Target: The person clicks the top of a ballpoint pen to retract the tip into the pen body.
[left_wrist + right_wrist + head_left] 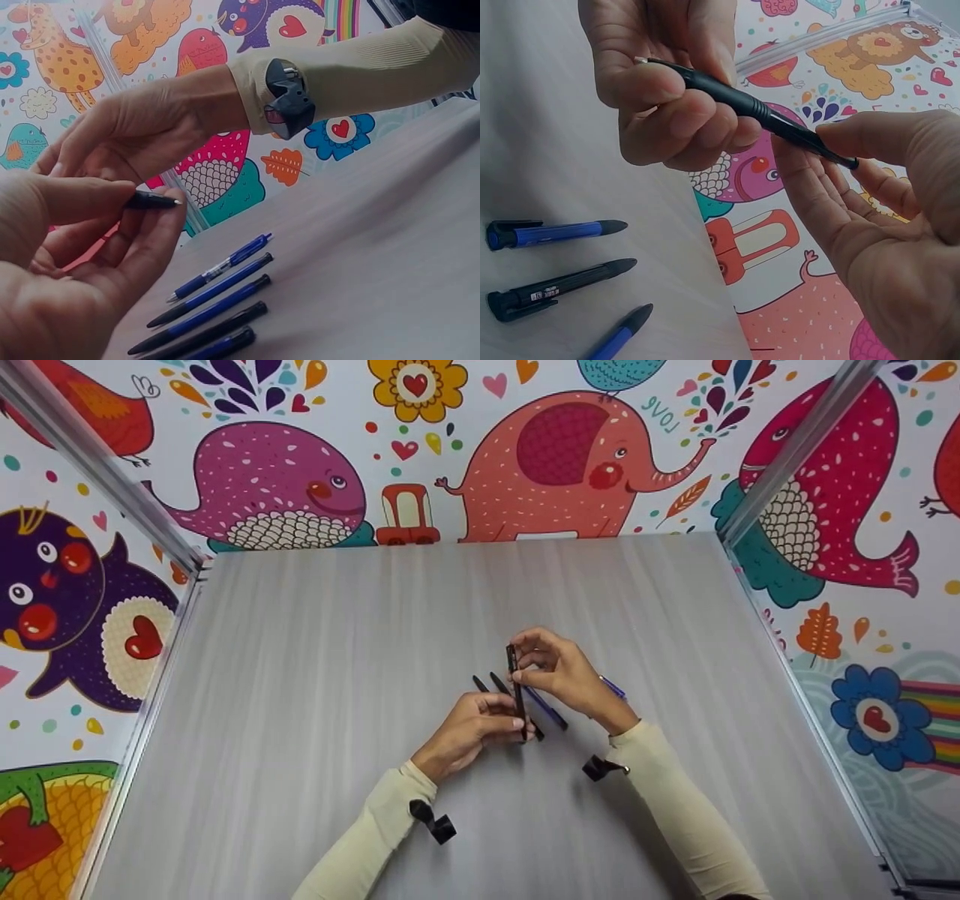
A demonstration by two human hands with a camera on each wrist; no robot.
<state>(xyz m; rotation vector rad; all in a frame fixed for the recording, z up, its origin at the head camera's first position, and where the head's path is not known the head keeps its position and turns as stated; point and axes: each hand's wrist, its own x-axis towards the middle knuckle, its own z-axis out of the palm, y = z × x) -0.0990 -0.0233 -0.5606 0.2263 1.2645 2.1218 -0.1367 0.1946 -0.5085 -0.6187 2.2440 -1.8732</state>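
Note:
Both hands hold one black pen point(517, 690) above the table. My left hand point(472, 727) pinches it near its tip, between thumb and fingers; the bare point point(177, 202) pokes out past the thumb in the left wrist view. My right hand point(562, 671) grips the other end, its thumb on the barrel, plain in the right wrist view, where the whole dark pen point(742, 105) slants between the hands. Below them several pens lie side by side: a black pen point(562, 289), a blue pen point(570, 233) and a blue pen with a clear section point(221, 268).
The wood-grain table point(315, 660) is bordered by metal rails point(810, 690) and walls printed with cartoon animals point(555, 472). Dark camera mounts point(433, 821) stick out from the pale sleeves point(675, 802). In the head view the hands partly cover the lying pens.

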